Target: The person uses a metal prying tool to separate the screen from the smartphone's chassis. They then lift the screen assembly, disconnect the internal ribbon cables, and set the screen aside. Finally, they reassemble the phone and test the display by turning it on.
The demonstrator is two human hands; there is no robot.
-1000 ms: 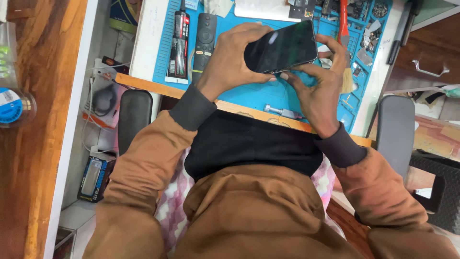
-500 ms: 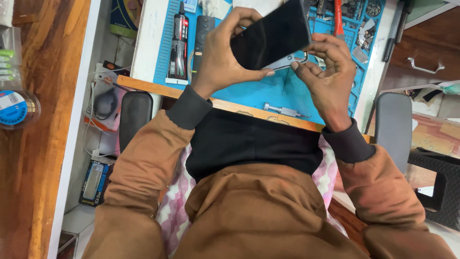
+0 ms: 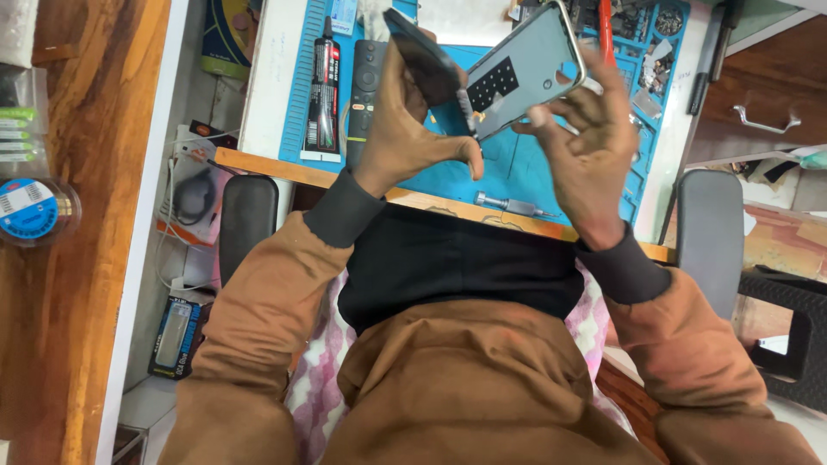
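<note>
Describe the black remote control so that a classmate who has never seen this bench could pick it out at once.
Find the blue work mat on the white desk. At its left edge lie two long dark things, just beside the left hand. The remote control is the one nearer that hand: plain black with round buttons, unlike the labelled glue tube.

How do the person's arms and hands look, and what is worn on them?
Both arms wear loose brown sleeves with dark grey ribbed cuffs at the wrists. The left hand and right hand are bare: no gloves, rings or watch show.
</note>
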